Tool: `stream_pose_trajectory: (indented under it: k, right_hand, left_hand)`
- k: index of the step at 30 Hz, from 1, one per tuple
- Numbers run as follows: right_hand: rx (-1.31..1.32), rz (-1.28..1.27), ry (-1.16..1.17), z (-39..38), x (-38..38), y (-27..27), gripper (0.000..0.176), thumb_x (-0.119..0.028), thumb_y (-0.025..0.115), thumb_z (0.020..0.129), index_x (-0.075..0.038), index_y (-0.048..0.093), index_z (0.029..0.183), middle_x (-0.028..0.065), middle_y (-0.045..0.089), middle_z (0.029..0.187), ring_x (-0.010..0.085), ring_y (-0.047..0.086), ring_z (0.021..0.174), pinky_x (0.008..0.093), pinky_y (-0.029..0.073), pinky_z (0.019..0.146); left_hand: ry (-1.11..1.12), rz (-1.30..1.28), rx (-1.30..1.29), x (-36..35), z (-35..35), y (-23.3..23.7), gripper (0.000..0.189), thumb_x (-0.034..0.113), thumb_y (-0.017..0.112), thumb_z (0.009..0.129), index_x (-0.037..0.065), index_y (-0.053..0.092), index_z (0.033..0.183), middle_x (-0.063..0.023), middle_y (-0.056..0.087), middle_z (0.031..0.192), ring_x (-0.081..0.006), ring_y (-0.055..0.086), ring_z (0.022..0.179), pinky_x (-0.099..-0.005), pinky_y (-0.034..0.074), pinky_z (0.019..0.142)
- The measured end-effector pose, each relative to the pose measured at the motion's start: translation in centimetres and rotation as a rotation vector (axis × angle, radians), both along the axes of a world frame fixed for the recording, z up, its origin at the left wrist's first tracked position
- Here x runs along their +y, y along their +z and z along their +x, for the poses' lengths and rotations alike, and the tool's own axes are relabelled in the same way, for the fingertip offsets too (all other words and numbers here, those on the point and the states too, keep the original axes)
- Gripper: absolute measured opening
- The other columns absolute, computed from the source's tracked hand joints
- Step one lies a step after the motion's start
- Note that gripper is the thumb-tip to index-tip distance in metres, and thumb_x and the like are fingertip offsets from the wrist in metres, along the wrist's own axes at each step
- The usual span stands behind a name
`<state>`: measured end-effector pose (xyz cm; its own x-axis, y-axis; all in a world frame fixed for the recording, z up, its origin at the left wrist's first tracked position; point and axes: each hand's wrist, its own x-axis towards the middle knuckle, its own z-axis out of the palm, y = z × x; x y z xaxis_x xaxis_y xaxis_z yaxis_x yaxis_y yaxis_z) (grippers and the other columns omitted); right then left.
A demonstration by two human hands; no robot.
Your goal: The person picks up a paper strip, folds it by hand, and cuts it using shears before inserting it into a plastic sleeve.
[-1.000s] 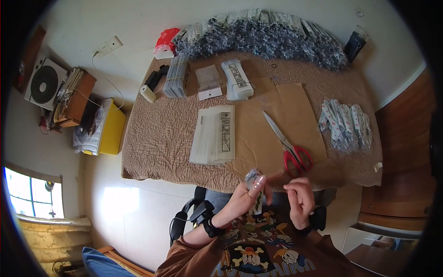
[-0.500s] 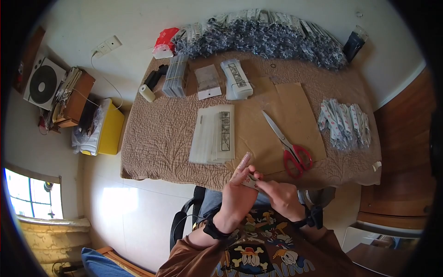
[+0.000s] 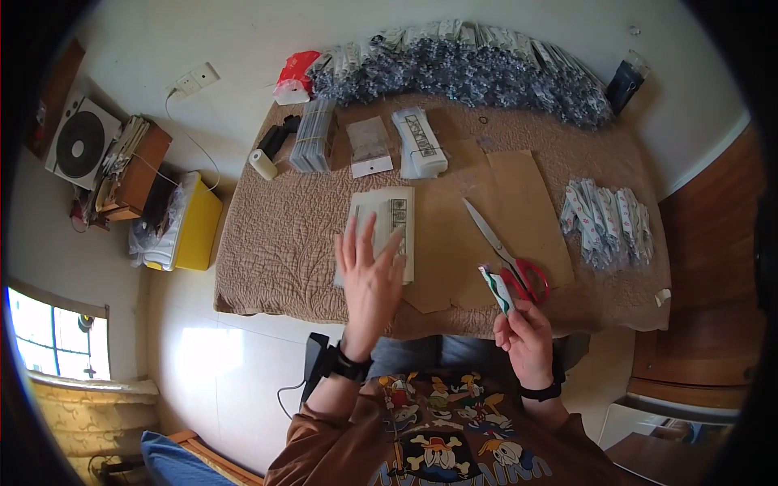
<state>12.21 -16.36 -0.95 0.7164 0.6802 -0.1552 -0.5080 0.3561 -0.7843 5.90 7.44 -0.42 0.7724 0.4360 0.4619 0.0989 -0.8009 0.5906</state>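
Observation:
My left hand (image 3: 369,279) is spread over a stack of pale printed sleeves (image 3: 381,198), covering much of it; whether the fingertips touch the stack I cannot tell. Between the thumb and fingers of my right hand (image 3: 525,332) is a small white packet (image 3: 497,290) with green marks, held upright near the table's front edge. Just behind that packet lie scissors (image 3: 519,271) with red handles, their blades pointing up and left across a sheet of brown paper (image 3: 454,235).
A long heap of bundled packets (image 3: 462,69) lines the back. Bundled sleeves (image 3: 420,142), a clear bag (image 3: 369,146), banded packs (image 3: 313,138) and a white roll (image 3: 262,164) lie farther back. Floral packets (image 3: 608,223) lie right, a dark container (image 3: 626,81) stands back right.
My hands have come apart. My left hand has moved left and forward over the sleeve stack and opened, while my right hand has moved right with the packet.

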Motion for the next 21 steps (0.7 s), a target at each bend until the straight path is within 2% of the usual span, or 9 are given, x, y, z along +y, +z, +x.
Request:
stream_pose_trajectory:
  k: [1, 6, 8, 11, 15, 17, 18, 20, 21]
  right_hand:
    - [-0.002, 0.005, -0.001, -0.1, 0.0, -0.2, 0.021, -0.011, 0.048, 0.089, -0.001, 0.051, 0.106, 0.0098, 0.061, 0.084, 0.0124, 0.055, 0.067, 0.0259, 0.045, 0.061]
    - [0.074, 0.069, -0.051, -1.0, 0.6, -0.1, 0.017, -0.012, 0.048, 0.087, -0.002, 0.05, 0.101, 0.0105, 0.059, 0.082, 0.0198, 0.057, 0.081, 0.0303, 0.044, 0.078]
    - [-0.029, 0.075, -0.162, -1.1, 1.5, 1.1, 0.017, -0.012, 0.047, 0.088, -0.002, 0.05, 0.101, 0.0107, 0.059, 0.084, 0.0217, 0.056, 0.09, 0.0333, 0.042, 0.086]
    - [-0.096, 0.017, -0.196, -0.8, 2.1, 1.5, 0.017, -0.01, 0.047, 0.088, -0.002, 0.05, 0.102, 0.0108, 0.06, 0.085, 0.0225, 0.056, 0.094, 0.0344, 0.042, 0.088]
    - [-0.168, -0.02, -0.159, 0.6, 2.2, 1.1, 0.018, -0.008, 0.047, 0.087, 0.0, 0.05, 0.103, 0.011, 0.06, 0.087, 0.0216, 0.057, 0.094, 0.0338, 0.043, 0.086]
    - [-0.184, -0.033, -0.147, 1.3, 2.0, 1.2, 0.018, -0.007, 0.048, 0.087, 0.0, 0.049, 0.104, 0.0111, 0.06, 0.088, 0.021, 0.058, 0.093, 0.0332, 0.044, 0.085]
    - [-0.307, -0.062, 0.043, 1.6, 1.9, 1.4, 0.019, -0.007, 0.047, 0.087, 0.001, 0.05, 0.104, 0.0114, 0.06, 0.087, 0.0204, 0.058, 0.089, 0.0323, 0.045, 0.082]
    - [-0.547, -0.117, 0.434, 2.1, 1.6, 1.9, 0.02, -0.006, 0.045, 0.088, 0.002, 0.052, 0.106, 0.0119, 0.061, 0.085, 0.019, 0.059, 0.082, 0.0304, 0.046, 0.077]
    - [-0.544, -0.12, 0.427, 1.9, 1.4, 2.1, 0.02, -0.006, 0.045, 0.088, 0.002, 0.052, 0.106, 0.0119, 0.061, 0.085, 0.019, 0.059, 0.082, 0.0304, 0.046, 0.077]
  left_hand:
    - [0.2, 0.349, 0.111, 0.5, 0.2, 0.2, 0.022, 0.01, 0.062, 0.073, 0.015, 0.065, 0.095, -0.0107, 0.044, 0.122, -0.0316, 0.032, 0.122, -0.0409, 0.028, 0.1]
    - [0.109, 0.377, -0.003, -0.8, -0.8, 1.4, 0.026, 0.007, 0.062, 0.072, 0.015, 0.064, 0.097, -0.0084, 0.046, 0.12, -0.0307, 0.041, 0.114, -0.0396, 0.036, 0.093]
    - [-0.194, 0.144, -0.07, -3.3, -1.7, 1.4, 0.028, 0.007, 0.063, 0.071, 0.013, 0.063, 0.099, -0.0081, 0.055, 0.108, -0.0269, 0.053, 0.094, -0.036, 0.044, 0.081]
    - [-0.371, 0.141, -0.012, -6.6, -3.1, 0.8, 0.034, 0.007, 0.063, 0.071, 0.01, 0.061, 0.105, -0.0074, 0.06, 0.092, -0.0235, 0.057, 0.074, -0.0323, 0.047, 0.07]
    - [-0.399, -0.221, 0.072, -9.1, -4.0, 0.2, 0.033, 0.009, 0.061, 0.076, 0.006, 0.059, 0.109, -0.0059, 0.063, 0.085, -0.018, 0.058, 0.069, -0.029, 0.047, 0.07]
    - [-0.544, -1.144, 0.226, -9.4, -4.1, 0.1, 0.025, 0.011, 0.058, 0.081, 0.003, 0.06, 0.105, -0.0072, 0.064, 0.089, -0.0171, 0.059, 0.075, -0.0283, 0.046, 0.071]
    - [-0.592, -1.613, 0.308, -9.7, -4.1, 0.1, 0.023, 0.012, 0.057, 0.083, 0.002, 0.06, 0.103, -0.0078, 0.064, 0.091, -0.0167, 0.059, 0.078, -0.028, 0.046, 0.072]
    - [-0.694, -1.53, 0.357, -9.4, -4.0, -0.7, 0.026, 0.013, 0.054, 0.085, 0.001, 0.056, 0.108, -0.0084, 0.064, 0.092, -0.0159, 0.059, 0.08, -0.0278, 0.046, 0.075]
    - [-0.786, -1.44, 0.399, -8.9, -3.9, -1.4, 0.03, 0.015, 0.051, 0.087, 0.001, 0.052, 0.114, -0.009, 0.063, 0.094, -0.0152, 0.059, 0.083, -0.0276, 0.046, 0.078]
